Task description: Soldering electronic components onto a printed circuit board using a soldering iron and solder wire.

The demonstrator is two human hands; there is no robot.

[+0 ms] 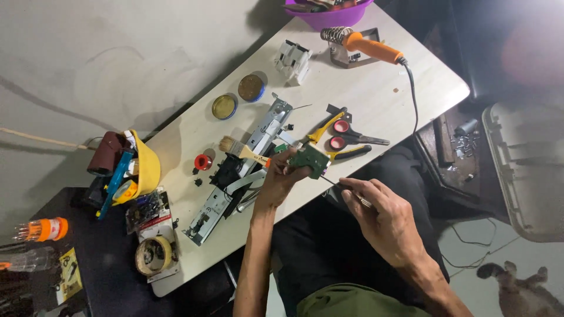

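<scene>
Metal chassis [238,176] lies stripped on the desk [376,94], at nine o'clock from my left hand [281,176], which pinches the green board [309,158]. At four o'clock my right hand [382,220] grips a thin tool [339,186] touching it; soldering iron [367,47] rests unused.

The left hand [281,176] holds a green circuit board [309,158]; the right hand [382,217] grips a thin tool [341,188].

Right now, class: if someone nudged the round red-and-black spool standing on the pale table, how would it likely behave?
The round red-and-black spool looks small, so probably light and easily shifted. It stands on a flat end on the pale table, so likely slides; tipped over, its round form might roll.
</scene>
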